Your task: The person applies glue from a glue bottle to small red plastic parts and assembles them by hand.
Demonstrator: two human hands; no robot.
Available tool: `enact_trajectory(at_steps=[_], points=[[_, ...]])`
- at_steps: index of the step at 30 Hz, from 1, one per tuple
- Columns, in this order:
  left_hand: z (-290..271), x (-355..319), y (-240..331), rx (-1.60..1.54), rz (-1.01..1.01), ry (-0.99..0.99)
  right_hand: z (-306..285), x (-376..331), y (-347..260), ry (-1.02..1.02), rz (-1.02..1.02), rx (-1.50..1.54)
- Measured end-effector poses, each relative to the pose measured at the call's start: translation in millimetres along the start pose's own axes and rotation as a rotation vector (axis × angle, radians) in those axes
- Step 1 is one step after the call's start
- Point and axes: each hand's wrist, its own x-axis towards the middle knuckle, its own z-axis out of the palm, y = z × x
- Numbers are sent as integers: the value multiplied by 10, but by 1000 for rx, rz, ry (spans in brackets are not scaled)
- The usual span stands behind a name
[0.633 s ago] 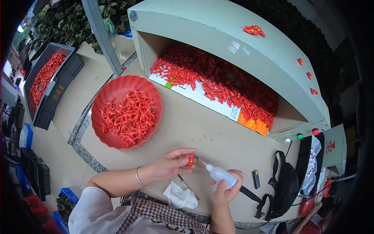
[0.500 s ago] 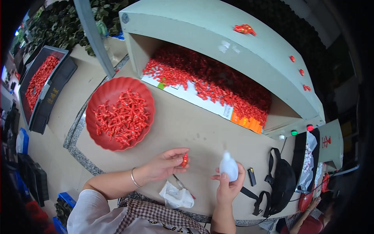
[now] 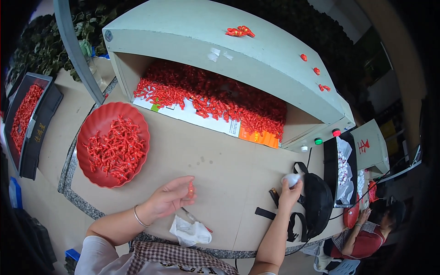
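Our left hand (image 3: 169,199) pinches a small red piece (image 3: 190,189) over the table (image 3: 224,176); right hand (image 3: 288,195), fingers curled round a white bottle (image 3: 290,179), near the black bag (image 3: 319,195). We'd squeeze neither hard.

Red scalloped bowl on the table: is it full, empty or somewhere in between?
Partly full: small red pieces lie heaped in the red scalloped bowl, while its fluted wall shows bare at the upper left.

1 small red piece (image 3: 191,189), held upright; 1 white bottle (image 3: 290,179), held well rightward.
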Motion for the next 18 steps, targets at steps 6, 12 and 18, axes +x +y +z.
enact_trajectory(at_steps=[6,12,18], points=[[5,6,-1,4,7,25,-58,-122,-25,59,-40,-97],[23,-7,25,-17,14,45,-90,-339,-580,251,-301,-26],[25,10,2,-43,-5,11,764,-513,-1147,-340,-487,145]])
